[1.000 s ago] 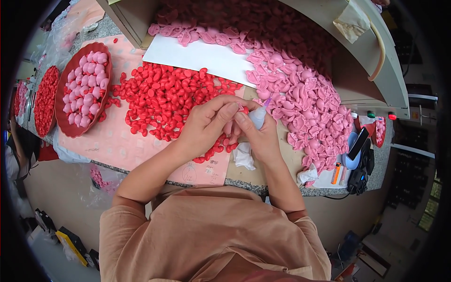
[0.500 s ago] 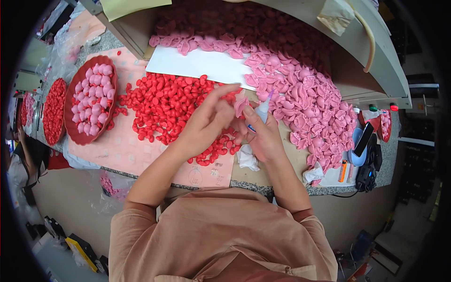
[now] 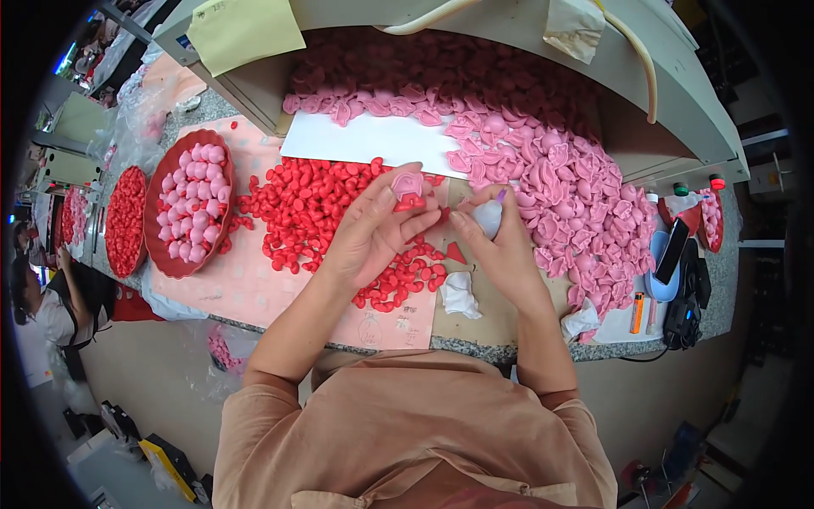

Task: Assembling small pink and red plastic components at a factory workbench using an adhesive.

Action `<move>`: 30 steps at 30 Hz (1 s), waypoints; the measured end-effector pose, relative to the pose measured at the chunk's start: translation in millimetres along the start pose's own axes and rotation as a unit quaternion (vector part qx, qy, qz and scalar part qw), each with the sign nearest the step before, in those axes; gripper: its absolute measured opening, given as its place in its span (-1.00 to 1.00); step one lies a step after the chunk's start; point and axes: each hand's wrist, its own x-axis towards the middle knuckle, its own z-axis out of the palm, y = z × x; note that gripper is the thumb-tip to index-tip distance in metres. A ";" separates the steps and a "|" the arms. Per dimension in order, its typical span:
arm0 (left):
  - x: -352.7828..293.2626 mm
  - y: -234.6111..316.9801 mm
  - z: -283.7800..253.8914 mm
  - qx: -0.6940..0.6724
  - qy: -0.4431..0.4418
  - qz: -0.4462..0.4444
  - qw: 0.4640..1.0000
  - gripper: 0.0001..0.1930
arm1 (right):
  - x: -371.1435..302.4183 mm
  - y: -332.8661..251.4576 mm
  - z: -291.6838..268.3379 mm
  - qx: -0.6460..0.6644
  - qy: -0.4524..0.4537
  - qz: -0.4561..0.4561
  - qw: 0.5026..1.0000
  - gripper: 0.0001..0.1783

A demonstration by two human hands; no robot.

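Note:
My left hand (image 3: 366, 233) is raised over the red pile, its fingers closed on a pink shell-shaped piece (image 3: 407, 183) with a small red piece (image 3: 410, 203) against its lower side. Just to the right, my right hand (image 3: 509, 259) grips a small whitish squeeze bottle (image 3: 487, 220) with a narrow purple tip pointing up. Beneath and left of my left hand lies a heap of glossy red pieces (image 3: 309, 204). A large heap of pink shell-shaped pieces (image 3: 564, 191) spreads beyond and right of my right hand.
A red bowl (image 3: 180, 269) of pink-and-red pieces stands left, beside another container of red pieces (image 3: 125, 216). A grey hood (image 3: 526, 21) arches over the far side, above a white board (image 3: 365, 146). Crumpled tissue (image 3: 459, 295) lies near the front edge; a phone (image 3: 671, 252) rests right.
The pink piece, earlier at my right hand's fingertips, is now in my left hand with a red piece. My hands have drawn apart. The whole view has shifted slightly.

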 end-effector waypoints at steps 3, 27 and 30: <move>1.3 -0.5 -2.3 -0.062 -0.010 -0.044 0.997 -0.54 | 1.8 -6.2 -5.7 -0.079 0.025 -0.025 0.996 -0.77; 13.5 -34.7 -15.8 -0.010 0.028 -0.137 0.990 -0.49 | 9.7 8.6 -34.4 -0.047 0.143 -0.273 0.950 -0.66; 13.2 -33.5 -10.6 0.018 0.054 -0.135 0.989 -0.47 | 8.7 12.1 -35.7 -0.105 0.149 -0.282 0.942 -0.67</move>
